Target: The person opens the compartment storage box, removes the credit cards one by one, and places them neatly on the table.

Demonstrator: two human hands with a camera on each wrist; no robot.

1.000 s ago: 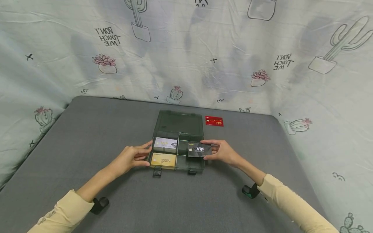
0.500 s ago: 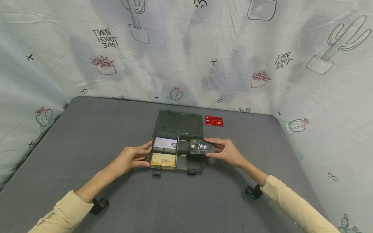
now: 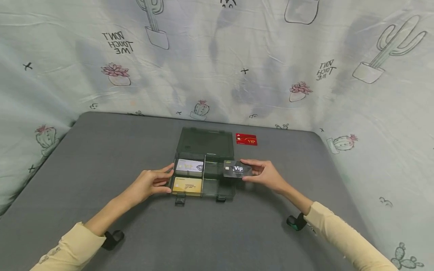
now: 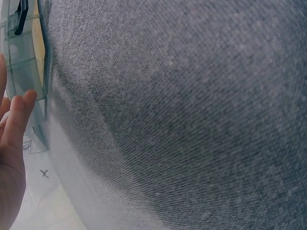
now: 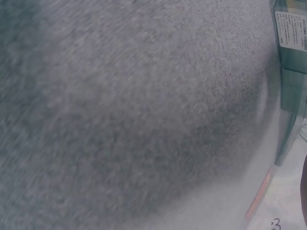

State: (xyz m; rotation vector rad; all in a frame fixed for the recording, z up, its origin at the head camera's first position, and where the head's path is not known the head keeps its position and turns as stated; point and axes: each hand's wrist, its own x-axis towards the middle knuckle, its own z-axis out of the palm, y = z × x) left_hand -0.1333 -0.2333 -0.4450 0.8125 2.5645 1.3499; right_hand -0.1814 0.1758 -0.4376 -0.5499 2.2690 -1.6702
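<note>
The right hand (image 3: 266,174) pinches the black card (image 3: 234,169), likely a transfer next needing level carriage; the left hand (image 3: 149,181), fingers parted, touches the box (image 3: 216,187).

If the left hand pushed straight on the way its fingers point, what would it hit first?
The left hand would most likely meet the left wall of the open green box. Its fingertips look right up against it; whether they already touch is hard to tell.
</note>
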